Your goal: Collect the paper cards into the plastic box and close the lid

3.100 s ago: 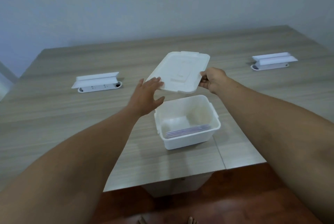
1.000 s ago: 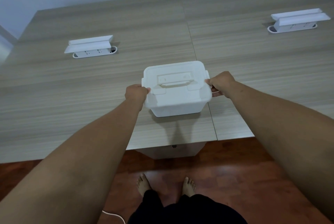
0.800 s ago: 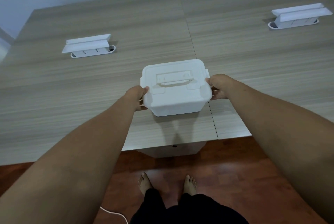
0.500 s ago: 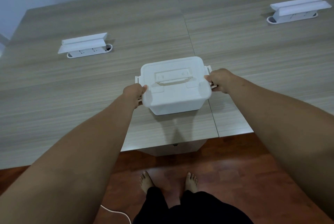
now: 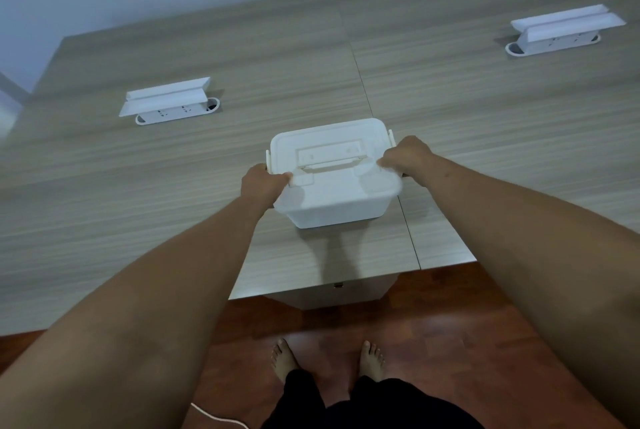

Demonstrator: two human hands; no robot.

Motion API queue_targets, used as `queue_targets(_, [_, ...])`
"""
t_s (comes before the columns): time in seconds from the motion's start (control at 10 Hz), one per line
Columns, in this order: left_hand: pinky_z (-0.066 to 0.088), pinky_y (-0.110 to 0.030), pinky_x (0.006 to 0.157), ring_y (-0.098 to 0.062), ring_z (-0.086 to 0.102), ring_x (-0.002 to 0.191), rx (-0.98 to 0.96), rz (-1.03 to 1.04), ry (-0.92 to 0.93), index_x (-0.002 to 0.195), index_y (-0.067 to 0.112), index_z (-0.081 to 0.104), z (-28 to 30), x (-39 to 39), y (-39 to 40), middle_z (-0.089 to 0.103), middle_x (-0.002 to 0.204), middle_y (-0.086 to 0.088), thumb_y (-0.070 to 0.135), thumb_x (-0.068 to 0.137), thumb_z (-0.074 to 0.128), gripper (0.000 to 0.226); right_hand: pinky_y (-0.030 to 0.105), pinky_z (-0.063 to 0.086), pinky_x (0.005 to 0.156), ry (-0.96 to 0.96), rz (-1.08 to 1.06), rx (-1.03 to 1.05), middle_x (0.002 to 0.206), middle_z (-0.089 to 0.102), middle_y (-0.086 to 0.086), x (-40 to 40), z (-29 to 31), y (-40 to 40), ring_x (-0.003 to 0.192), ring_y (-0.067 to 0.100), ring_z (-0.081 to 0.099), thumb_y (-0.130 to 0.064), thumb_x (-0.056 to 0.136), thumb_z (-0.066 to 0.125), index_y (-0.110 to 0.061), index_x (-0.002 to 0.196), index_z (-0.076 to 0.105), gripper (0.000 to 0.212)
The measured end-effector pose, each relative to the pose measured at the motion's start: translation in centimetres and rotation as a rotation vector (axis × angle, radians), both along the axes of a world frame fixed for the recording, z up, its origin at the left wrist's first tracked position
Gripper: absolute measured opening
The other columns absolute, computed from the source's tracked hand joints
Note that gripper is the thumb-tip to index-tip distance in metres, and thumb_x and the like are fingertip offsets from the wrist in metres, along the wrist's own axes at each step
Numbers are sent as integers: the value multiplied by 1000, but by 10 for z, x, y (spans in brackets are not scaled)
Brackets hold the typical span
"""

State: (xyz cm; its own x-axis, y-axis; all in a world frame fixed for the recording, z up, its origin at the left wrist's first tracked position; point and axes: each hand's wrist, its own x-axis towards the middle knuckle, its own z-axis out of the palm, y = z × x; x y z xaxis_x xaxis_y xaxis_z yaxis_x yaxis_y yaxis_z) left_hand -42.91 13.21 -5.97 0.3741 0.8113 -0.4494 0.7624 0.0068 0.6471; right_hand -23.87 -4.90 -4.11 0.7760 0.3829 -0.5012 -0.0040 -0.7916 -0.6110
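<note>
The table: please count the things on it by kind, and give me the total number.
Plastic box with its lid on, held by the left hand and the right hand: 1
White socket units, flaps raised: 2
Loose paper cards: 0
Total: 3
</note>
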Motion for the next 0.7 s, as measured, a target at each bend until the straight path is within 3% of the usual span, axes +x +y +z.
queue_targets(0.1, [61,-44,78,-30,67,100,-33,-29,-18,120,11,59,5,-2,2,67,114,-8,43,70,76,62,38,58,84,106,-2,60,107,69,14,-1,-1,0,96,29,67,-21,73,73,0,101,63,37])
queue_targets(0.2, [60,-42,80,-26,65,98,34,-62,19,122,16,57,3,5,4,66,110,-3,60,58,78,80,37,55,89,120,26,58,113,66,8,-2,-1,4,103,27,66,-44,64,81,-2,117,59,71])
queue_targets(0.3, [55,-38,83,-28,63,104,84,-44,73,126,14,54,-1,11,4,64,116,-4,70,56,72,91,32,52,79,41,32,14,110,63,7,-2,0,9,106,27,64,-55,67,76,-3,119,56,76])
queue_targets(0.4, [48,-42,93,-33,56,120,224,-24,126,135,8,44,-6,22,-3,55,133,-11,66,70,65,89,31,44,73,-38,53,-85,118,63,12,-4,-1,12,110,29,62,-56,75,69,-1,120,55,73])
queue_targets(0.5, [39,-46,106,-33,45,132,464,-125,168,141,8,37,-8,30,-10,44,143,-13,53,85,53,74,30,43,73,-30,53,-87,121,63,13,-3,-4,13,111,30,62,-55,76,70,0,118,56,71])
queue_targets(0.6, [17,-44,122,-28,20,149,718,-409,167,150,10,28,-22,42,-17,22,161,-11,33,98,34,57,30,42,72,-65,74,-104,122,64,14,0,-7,15,110,30,62,-53,79,67,1,118,57,68])
queue_targets(0.7, [8,-43,124,-24,9,152,686,-524,146,152,9,22,-32,49,-20,12,164,-8,28,101,26,54,30,43,77,-138,63,-53,129,61,15,-1,0,13,116,31,59,-52,84,61,1,124,54,67])
